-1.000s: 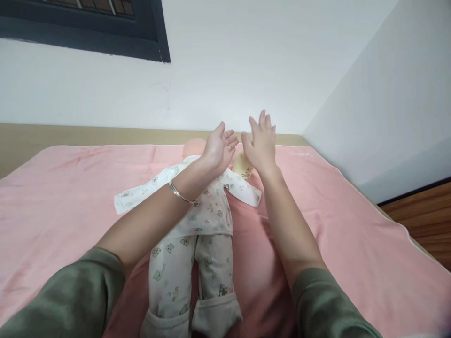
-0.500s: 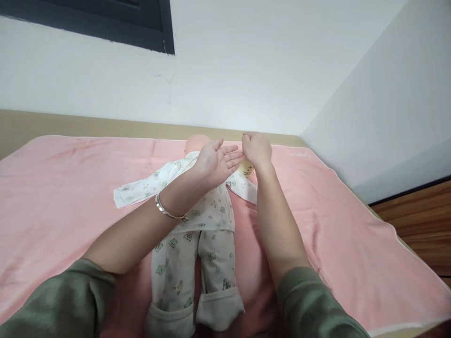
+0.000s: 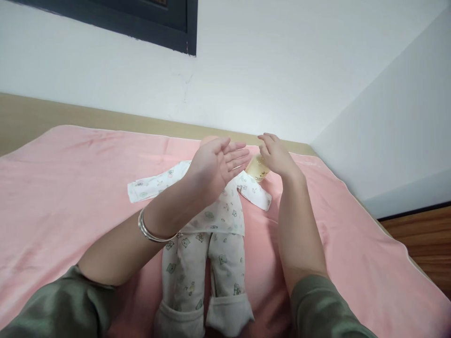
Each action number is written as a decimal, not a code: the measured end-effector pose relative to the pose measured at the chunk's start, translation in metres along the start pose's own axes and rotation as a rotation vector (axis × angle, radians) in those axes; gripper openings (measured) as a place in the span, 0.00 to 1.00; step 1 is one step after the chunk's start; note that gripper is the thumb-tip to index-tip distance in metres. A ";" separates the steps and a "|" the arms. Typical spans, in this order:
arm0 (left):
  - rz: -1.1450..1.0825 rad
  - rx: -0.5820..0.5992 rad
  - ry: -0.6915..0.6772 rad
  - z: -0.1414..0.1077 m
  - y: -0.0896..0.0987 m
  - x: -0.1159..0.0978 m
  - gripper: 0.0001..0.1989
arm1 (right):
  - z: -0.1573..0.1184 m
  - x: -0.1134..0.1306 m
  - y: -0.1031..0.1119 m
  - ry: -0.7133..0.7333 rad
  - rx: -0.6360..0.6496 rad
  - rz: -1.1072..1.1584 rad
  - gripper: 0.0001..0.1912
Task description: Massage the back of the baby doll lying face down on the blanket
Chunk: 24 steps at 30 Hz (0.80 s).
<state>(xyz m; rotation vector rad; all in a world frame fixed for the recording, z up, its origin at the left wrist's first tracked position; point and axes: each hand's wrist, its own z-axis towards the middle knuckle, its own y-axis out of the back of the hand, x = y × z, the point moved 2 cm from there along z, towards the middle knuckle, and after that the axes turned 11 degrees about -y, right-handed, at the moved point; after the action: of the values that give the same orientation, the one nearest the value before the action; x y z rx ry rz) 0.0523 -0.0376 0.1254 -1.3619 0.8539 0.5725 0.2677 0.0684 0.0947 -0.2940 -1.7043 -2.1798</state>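
Observation:
My left hand [image 3: 220,164] is raised palm up over the chest of a doll, its fingers stretched out and nothing in it. To its right, my right hand [image 3: 278,152] hangs with fingers apart, beside a bottle of pale yellow liquid [image 3: 258,168]; it does not appear to grip the bottle. The doll lies on its back in a white printed top [image 3: 225,213] and matching trousers [image 3: 225,267] with turned-up cuffs. Its head [image 3: 207,140] is mostly hidden behind my left hand.
A pink cloth [image 3: 352,244] lies under the doll on a wooden surface [image 3: 42,108]. Behind rises a white wall [image 3: 264,70] with a dark frame [image 3: 192,28] at the upper left. Brown wooden panelling [image 3: 419,239] stands at the right.
My right hand has gone from closed to spread fingers and has moved a little right, showing more of the bottle. My left hand remains open. The whole view has shifted slightly.

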 end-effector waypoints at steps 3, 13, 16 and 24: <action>0.015 -0.003 -0.011 -0.005 -0.002 0.000 0.26 | 0.000 -0.002 0.005 -0.022 0.024 -0.057 0.31; 0.138 0.069 -0.067 -0.036 -0.016 -0.012 0.23 | -0.093 0.123 0.008 0.291 -0.218 0.150 0.31; 0.172 -0.012 -0.120 -0.040 -0.014 -0.024 0.27 | -0.137 0.163 -0.007 0.364 -0.251 0.303 0.32; 0.406 0.039 -0.419 -0.038 -0.006 -0.010 0.30 | -0.173 0.175 0.002 0.415 -0.100 0.482 0.34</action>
<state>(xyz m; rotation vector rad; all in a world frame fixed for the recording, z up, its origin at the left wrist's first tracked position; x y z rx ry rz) 0.0438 -0.0747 0.1373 -0.9824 0.7902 1.1062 0.1176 -0.1258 0.1184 -0.2274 -1.1590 -1.8126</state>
